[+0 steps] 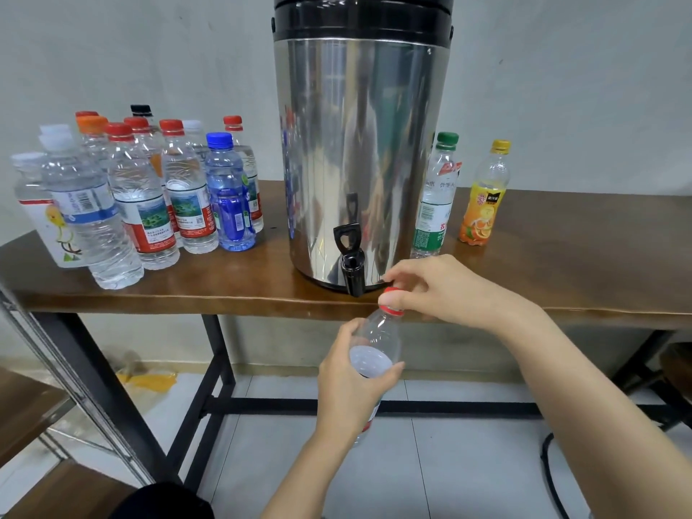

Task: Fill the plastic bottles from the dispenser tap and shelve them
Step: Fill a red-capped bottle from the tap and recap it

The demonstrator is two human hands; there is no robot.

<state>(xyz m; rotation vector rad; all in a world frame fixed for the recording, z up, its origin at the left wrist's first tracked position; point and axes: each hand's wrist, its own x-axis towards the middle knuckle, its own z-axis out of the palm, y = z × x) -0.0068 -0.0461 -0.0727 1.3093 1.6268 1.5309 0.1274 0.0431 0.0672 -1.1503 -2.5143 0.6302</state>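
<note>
A brown wooden counter [580, 256] carries a tall steel dispenser [359, 144], set at the front edge so that its black tap [352, 271] overhangs and a bottle can be brought up beneath it. To the dispenser's left stands a tight cluster of capped bottles [149, 189], most showing clear water inside; to its right, well apart from that group, stand a green-capped bottle [434, 204] and an orange juice bottle [483, 204], likely waiting their turn. A metal-framed shelf [37, 406] shows at lower left. In front of the counter, just below and to the right of the tap, a person holds a clear plastic bottle [378, 339], tilted with its neck up. The left hand [348, 387] is wrapped round the bottle's body to steady it, while the right hand [442, 286] pinches the red cap [391, 299] between thumb and fingers. Water appears to stand inside, which suggests the cap is being tightened, though which way it is being turned cannot be told.
</note>
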